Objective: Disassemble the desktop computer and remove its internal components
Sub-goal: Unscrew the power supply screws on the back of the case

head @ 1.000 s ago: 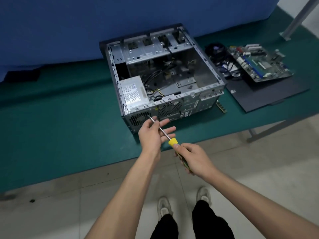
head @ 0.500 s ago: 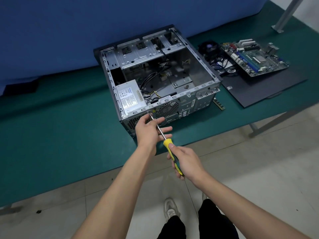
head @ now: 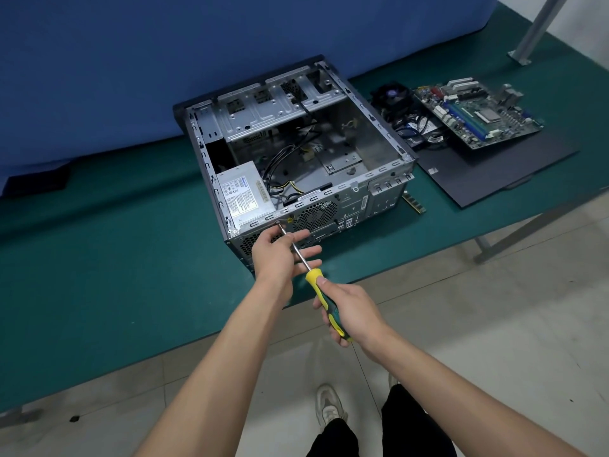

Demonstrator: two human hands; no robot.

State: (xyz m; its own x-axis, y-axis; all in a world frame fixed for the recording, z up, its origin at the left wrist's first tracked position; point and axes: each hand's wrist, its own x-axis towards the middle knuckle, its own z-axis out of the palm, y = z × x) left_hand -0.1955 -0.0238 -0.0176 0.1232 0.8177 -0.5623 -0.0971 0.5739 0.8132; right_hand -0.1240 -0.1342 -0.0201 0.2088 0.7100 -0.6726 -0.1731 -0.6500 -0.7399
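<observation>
Head view, right hand [head: 351,313]: wrapped round the screwdriver [head: 324,300] handle.
Left hand [head: 280,255]: fingers loose, steadying the shaft.
Axis: ran toward 11 o'clock, tip on a rear-panel screw [head: 278,222].
Case [head: 379,192]: beyond both hands on the green table [head: 99,275], power supply [head: 240,192] inside.

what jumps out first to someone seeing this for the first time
The opened computer case lying on the green table, a grey power supply in its near-left corner. In front, the right hand grips a yellow screwdriver whose tip meets the case's rear panel, steadied by the left hand. A removed motherboard lies far right.
</observation>
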